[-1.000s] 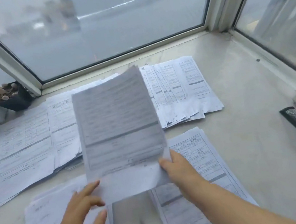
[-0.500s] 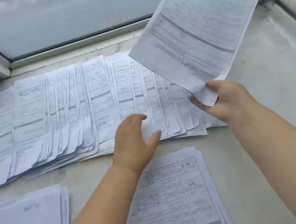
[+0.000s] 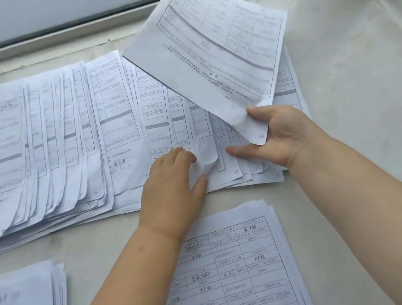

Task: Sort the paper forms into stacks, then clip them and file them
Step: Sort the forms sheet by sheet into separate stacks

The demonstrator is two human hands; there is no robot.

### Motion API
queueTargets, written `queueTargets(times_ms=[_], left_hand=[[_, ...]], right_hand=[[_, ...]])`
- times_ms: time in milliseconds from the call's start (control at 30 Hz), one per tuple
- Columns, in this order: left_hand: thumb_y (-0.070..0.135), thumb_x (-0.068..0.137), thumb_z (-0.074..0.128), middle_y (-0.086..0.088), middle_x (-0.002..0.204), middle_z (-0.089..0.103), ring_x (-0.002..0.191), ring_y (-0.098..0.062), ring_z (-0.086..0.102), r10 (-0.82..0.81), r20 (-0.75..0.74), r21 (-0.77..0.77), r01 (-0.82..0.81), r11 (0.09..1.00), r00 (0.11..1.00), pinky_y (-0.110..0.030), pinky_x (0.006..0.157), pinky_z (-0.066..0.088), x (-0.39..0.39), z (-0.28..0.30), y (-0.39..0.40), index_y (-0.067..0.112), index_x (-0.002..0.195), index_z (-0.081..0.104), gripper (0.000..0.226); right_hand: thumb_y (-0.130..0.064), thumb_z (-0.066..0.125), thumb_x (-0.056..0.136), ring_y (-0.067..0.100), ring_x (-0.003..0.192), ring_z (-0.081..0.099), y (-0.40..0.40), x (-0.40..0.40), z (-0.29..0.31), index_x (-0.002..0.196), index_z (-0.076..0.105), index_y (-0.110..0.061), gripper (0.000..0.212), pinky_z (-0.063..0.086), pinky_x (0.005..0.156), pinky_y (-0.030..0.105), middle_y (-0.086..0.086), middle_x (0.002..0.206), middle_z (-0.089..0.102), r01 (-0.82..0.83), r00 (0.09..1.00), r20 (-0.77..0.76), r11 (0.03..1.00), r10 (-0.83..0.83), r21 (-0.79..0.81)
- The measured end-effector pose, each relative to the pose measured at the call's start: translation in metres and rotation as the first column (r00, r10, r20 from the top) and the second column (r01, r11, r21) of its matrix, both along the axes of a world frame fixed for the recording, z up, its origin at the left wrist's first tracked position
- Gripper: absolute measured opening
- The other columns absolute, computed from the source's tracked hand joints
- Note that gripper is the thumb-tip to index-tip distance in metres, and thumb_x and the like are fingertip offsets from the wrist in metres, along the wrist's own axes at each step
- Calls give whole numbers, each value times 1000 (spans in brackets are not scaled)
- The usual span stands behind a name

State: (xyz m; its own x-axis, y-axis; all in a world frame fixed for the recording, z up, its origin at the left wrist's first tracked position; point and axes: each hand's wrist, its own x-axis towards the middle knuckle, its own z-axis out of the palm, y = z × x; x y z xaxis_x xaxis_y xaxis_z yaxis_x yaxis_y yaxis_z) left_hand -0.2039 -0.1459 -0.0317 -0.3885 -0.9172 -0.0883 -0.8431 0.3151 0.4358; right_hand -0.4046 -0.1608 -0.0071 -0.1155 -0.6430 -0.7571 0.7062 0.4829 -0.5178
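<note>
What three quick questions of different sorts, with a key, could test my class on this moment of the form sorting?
1. True or false: the right hand holds a single form lifted clear of the fanned row.
2. Multiple choice: the left hand is (a) lifting the corners of sheets in the fanned row, (b) resting on the near stack, (c) off the papers altogether.
3. Fill in: the papers lie on a pale sill below a ____.

Key: 1 true; 2 a; 3 window.
</note>
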Motion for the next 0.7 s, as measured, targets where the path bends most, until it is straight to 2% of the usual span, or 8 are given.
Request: queueTargets(times_ms=[67, 133, 200, 267, 367, 500, 633, 700], left_hand=[[28, 92, 54, 5, 105, 59, 98, -19, 52, 32, -75, -11, -33, 999, 997, -21, 70, 27, 3, 1, 0, 15, 101, 56, 16], [25, 94, 44, 0, 86, 59, 80, -23, 53, 123, -187, 11, -123, 992, 975, -31, 64, 33, 4, 2, 2, 11, 94, 53, 16], [16, 96, 42, -2, 74, 55, 69, -26, 52, 260, -305, 73, -250, 966, 916, -38, 60, 37, 3, 2, 4, 11, 100, 48, 9], [5, 94, 42, 4, 63, 47, 58, -21, 47, 335, -367, 67, -335, 940, 868, -35, 53, 34, 3, 2, 4, 20, 115, 44, 26], [9, 88, 38, 7, 76, 51, 66, -18, 49, 269, -365, -2, -290, 957, 891, -28, 56, 38, 5, 0, 3, 29, 117, 53, 38], [49, 80, 52, 5, 96, 54, 85, -19, 57, 180, -207, -55, -195, 979, 962, -30, 62, 46, 4, -4, 2, 28, 96, 65, 30], [45, 79, 59, 6, 96, 58, 86, -22, 59, 153, -161, -99, -170, 980, 975, -27, 61, 40, 7, -9, 0, 28, 91, 67, 22], [53, 78, 57, 7, 94, 58, 86, -20, 58, 136, -148, -118, -154, 981, 980, -26, 60, 40, 6, -10, 0, 29, 90, 67, 28]], right_hand=[[-7, 49, 98, 27, 101, 67, -2, 3, 0, 109, 63, -12, 18, 46, 91, 66, 8, 108, 72, -13, 1000, -5, 1000, 13, -1], [-6, 49, 97, 29, 103, 68, -4, 7, -1, 114, 62, -11, 21, 47, 89, 66, 9, 112, 72, -17, 1000, 2, 1000, 17, -3], [-5, 49, 97, 30, 102, 69, -6, 11, -2, 115, 62, -10, 22, 48, 87, 65, 10, 112, 72, -29, 1000, 2, 1000, 29, -7], [-5, 49, 97, 29, 102, 69, -8, 14, -3, 112, 63, -12, 22, 49, 89, 63, 9, 112, 72, -46, 999, -7, 999, 46, -11], [-5, 48, 96, 29, 103, 69, -10, 17, -4, 107, 64, -12, 20, 48, 94, 58, 9, 112, 72, -61, 998, 2, 998, 61, -17], [-5, 45, 97, 28, 94, 70, -13, 22, -1, 106, 64, -10, 21, 51, 91, 55, 10, 103, 73, -69, 997, 23, 996, 70, -50], [-5, 46, 96, 28, 107, 68, -15, 23, -1, 123, 61, -9, 31, 52, 89, 57, 10, 118, 70, -67, 998, 11, 996, 68, -58], [-6, 45, 97, 28, 110, 67, -15, 24, -1, 127, 59, -9, 33, 49, 92, 58, 10, 120, 69, -78, 997, 11, 995, 79, -67]])
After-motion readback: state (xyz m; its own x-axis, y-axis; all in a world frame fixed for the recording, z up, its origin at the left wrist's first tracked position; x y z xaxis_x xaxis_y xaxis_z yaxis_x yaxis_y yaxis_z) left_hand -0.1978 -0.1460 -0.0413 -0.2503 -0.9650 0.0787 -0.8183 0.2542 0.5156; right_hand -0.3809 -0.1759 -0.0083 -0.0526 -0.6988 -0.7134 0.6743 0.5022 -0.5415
